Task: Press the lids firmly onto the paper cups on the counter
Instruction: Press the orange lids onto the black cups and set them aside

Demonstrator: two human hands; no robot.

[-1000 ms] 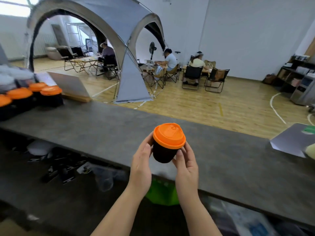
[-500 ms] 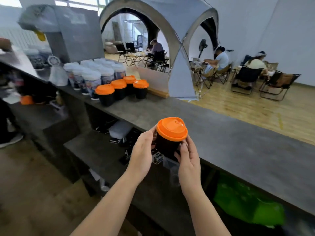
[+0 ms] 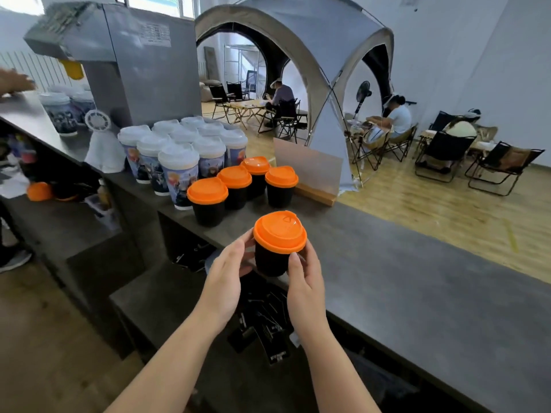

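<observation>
Both hands, the left hand (image 3: 226, 275) and right hand (image 3: 304, 281), curl round a black paper cup (image 3: 269, 260) with an orange lid (image 3: 280, 232), held above the counter's (image 3: 417, 293) near edge; light and thin-walled, it likely crushes unless gripped low.

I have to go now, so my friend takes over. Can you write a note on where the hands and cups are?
Left hand and right hand both hold the black cup, lifted at the counter edge. Its orange lid is already on.
Four lidded black cups stand on the counter.
Done: every black cup in view wears a lid.
Left: probably set this one beside the four. Whether each lid is pressed tight cannot be seen.
</observation>
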